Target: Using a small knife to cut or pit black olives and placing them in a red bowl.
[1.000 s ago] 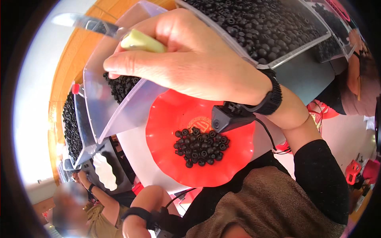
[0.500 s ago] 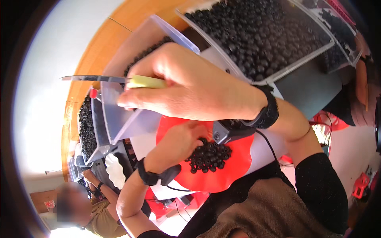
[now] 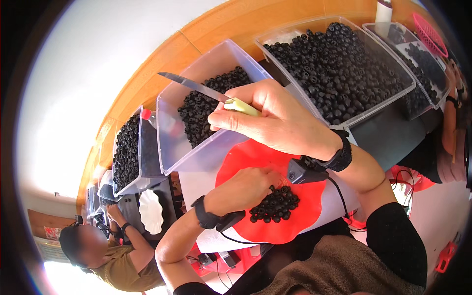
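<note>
My right hand (image 3: 282,118) is closed round the pale green handle of a knife (image 3: 196,87). The blade points up and left, above a clear plastic box (image 3: 169,155) holding small round black pieces, some showing a hole. Lower down, my left hand (image 3: 238,191) rests over a red wavy-edged plate (image 3: 270,235). Its fingers are bent together at the edge of a small heap of the same black pieces (image 3: 275,205); what they pinch, if anything, is hidden. Dark straps with small devices are round both wrists.
A wide clear box (image 3: 376,110) of black pieces stands at the back right, another box (image 3: 147,164) at the left. A red-capped bottle (image 3: 156,119) is between boxes. A white scalloped plate (image 3: 150,211) lies near a co-worker (image 3: 125,260). Another person's arm (image 3: 449,123) is far right.
The view has shifted, showing more of the boxes. The knife has swung from nearly level to tip-up, and my right hand covers less of the middle box. My left hand stays by the heap.
</note>
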A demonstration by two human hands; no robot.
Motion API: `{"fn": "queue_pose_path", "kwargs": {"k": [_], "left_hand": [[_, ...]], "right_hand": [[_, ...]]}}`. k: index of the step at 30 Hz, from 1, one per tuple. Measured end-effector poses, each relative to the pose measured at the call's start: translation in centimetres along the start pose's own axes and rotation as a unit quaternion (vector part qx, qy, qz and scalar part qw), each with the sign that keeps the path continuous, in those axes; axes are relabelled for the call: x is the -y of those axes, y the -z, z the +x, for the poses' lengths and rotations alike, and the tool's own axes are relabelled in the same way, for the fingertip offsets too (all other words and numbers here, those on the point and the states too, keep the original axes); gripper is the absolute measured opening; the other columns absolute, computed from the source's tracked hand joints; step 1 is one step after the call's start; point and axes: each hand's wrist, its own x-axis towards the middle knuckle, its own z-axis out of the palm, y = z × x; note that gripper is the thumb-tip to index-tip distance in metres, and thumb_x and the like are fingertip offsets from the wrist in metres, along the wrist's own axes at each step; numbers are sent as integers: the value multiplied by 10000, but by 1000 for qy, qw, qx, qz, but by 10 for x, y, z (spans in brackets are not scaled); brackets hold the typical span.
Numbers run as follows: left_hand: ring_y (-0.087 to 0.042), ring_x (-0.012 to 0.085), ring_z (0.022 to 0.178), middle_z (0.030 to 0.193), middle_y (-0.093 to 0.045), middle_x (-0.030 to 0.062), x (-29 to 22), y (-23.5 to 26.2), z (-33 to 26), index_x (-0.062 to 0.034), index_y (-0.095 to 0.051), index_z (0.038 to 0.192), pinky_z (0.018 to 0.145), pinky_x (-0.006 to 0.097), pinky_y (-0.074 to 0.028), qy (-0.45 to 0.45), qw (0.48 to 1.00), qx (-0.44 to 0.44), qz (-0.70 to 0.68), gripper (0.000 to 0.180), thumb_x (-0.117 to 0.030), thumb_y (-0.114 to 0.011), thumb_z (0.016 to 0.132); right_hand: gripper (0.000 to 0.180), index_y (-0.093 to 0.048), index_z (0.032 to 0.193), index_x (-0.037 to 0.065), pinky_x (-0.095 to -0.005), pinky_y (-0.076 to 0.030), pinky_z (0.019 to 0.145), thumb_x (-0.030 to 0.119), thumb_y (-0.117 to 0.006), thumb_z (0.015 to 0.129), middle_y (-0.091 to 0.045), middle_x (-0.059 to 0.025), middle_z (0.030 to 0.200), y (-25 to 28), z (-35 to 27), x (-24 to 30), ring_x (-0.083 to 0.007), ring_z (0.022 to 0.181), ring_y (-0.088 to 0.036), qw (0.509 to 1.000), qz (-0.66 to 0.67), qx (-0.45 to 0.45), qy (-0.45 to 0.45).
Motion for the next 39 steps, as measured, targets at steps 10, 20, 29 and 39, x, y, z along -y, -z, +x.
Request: {"fn": "queue_pose_path", "kwargs": {"k": [10,20,29,39], "left_hand": [[-551,147,819,954,-609,95,12,53,-31,-16,-569,1079,784,264,-454,-87,679,-408,-604,193,-82,-588,898],[-557,140,873,930,-579,46,27,49,-33,-18,-532,1092,797,272,-463,-146,609,-395,-672,217,-114,-585,906],[-551,144,811,904,-570,70,37,51,-31,-39,-560,1024,761,269,-457,-155,618,-390,-664,204,-114,-652,858],[-540,154,758,895,-559,94,40,49,-30,-59,-530,994,735,272,-449,-172,602,-390,-675,188,-74,-648,849]], "right_hand": [[226,-612,882,-7,-197,-336,535,198,-545,951,-492,29,667,-15,-6,13,-37,608,-410,994,10,-79,68],[224,-587,816,7,-295,-422,478,189,-718,809,-546,-87,622,-25,-11,4,-217,509,-554,925,-324,-103,167],[227,-600,861,1,-276,-437,481,145,-752,773,-567,-85,643,-23,-6,-2,-199,517,-564,913,-354,-99,174],[295,-518,702,63,-362,-401,459,272,-689,824,-527,-69,597,-24,-3,-5,-271,518,-549,912,-350,-129,171]]}}
